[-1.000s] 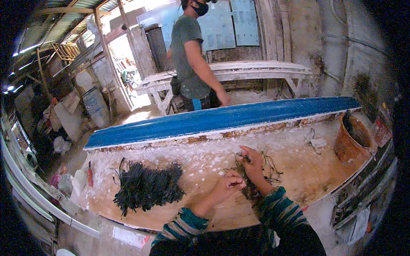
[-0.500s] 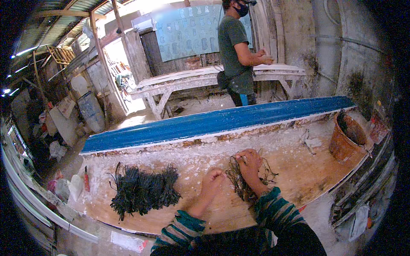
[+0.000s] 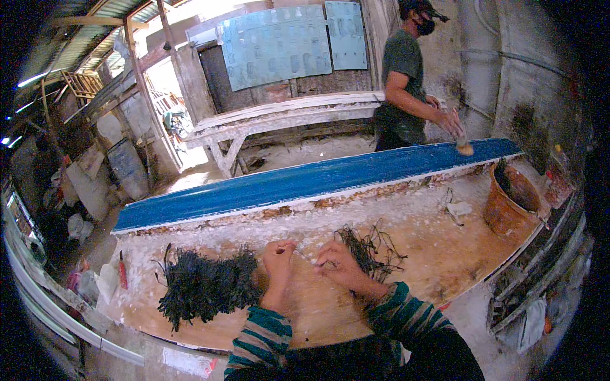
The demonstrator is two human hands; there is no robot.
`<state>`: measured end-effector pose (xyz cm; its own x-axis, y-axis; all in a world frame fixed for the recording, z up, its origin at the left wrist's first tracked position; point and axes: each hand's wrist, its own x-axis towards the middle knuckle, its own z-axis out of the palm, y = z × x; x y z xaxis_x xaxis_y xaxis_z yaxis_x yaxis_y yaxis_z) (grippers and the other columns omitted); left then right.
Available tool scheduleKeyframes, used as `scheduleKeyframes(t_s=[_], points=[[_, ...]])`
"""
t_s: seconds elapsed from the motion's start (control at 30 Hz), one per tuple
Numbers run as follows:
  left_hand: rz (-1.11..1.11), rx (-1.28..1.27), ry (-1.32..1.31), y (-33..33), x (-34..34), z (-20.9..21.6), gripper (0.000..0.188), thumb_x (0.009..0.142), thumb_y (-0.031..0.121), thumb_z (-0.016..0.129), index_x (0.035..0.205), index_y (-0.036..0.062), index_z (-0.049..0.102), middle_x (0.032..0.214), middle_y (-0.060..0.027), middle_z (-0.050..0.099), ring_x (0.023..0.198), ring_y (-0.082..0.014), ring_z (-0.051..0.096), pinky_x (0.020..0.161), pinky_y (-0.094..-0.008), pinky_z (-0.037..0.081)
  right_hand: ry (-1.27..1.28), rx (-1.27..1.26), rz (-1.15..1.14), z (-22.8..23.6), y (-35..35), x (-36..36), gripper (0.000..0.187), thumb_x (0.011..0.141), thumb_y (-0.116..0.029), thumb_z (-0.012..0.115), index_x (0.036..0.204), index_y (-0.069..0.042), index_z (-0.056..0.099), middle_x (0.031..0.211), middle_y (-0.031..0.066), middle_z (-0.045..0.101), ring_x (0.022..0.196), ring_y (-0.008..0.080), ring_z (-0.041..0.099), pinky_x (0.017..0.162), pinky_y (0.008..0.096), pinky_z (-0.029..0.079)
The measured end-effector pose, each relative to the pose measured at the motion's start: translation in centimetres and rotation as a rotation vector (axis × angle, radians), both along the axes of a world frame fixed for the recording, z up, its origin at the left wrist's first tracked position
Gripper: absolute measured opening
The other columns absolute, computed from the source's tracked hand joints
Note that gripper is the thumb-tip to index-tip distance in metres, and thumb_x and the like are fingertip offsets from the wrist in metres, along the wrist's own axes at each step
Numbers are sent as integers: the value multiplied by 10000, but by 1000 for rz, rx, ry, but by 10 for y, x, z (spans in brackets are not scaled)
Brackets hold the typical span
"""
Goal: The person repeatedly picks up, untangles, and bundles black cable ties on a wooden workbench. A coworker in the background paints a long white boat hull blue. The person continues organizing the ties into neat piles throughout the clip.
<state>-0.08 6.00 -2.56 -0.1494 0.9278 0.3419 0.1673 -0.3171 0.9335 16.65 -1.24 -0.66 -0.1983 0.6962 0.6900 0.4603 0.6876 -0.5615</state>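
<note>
A thin strand [image 3: 305, 257] stretches taut across the short gap between my hands. My left hand [image 3: 278, 259] is closed on its left end, next to a thick pile of black strands [image 3: 206, 284] laid in bundles. Closed on the other end, my right hand [image 3: 343, 265] sits at the left edge of a loose tangle of dark strands [image 3: 376, 249]. Part of that tangle is hidden behind my right hand and wrist. All this is on a wooden worktop [image 3: 330, 317] with whitish smears.
A long blue panel [image 3: 286, 184] runs along the worktop's far side. At right stands a rusty-brown bucket [image 3: 505, 200] with dark strands in it; a red-handled tool [image 3: 122, 270] lies at left. Beyond the panel a co-worker [image 3: 406, 82] holds a pale, blurred object [image 3: 466, 149] over it.
Both hands have moved left; the right has come off the middle of the tangle, and a strand now spans between them. The co-worker has moved right and reached down to the blue panel.
</note>
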Motion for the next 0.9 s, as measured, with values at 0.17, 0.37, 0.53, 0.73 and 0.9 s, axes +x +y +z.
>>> scheduleKeyframes(t_s=[0.17,0.37,0.53,0.73,0.9], points=[[21,20,-28,7,-3,-11,123,654,122,728,659,43,634,689,-44,575,620,-116,526,568,-240,430,36,-181,327,2,-9,-12,155,783,-210,621,811,-57,618,946,87,566,943,238,515,823,354,387],[21,17,132,-6,5,6,137,635,94,738,634,33,615,681,-44,541,617,-123,517,550,-244,428,60,-165,395,5,-7,-2,156,790,-208,615,822,-56,626,980,87,569,1014,233,487,883,361,365],[-92,108,-4,3,2,-14,154,659,88,729,650,15,593,723,-43,529,615,-115,501,554,-225,418,5,-375,530,22,-7,-1,175,754,-234,661,821,-76,630,936,57,591,1040,223,473,914,361,344],[-156,96,31,2,3,-15,124,687,58,701,676,23,582,720,-33,541,625,-99,505,558,-222,416,153,-504,417,17,-8,6,142,769,-208,650,774,-73,606,862,46,594,1018,190,489,902,325,341],[-130,22,8,-10,6,6,78,725,82,669,747,44,605,724,-28,583,618,-95,509,564,-229,410,270,-511,305,18,-9,9,155,776,-206,643,753,-65,585,856,47,577,940,181,511,831,302,373]])
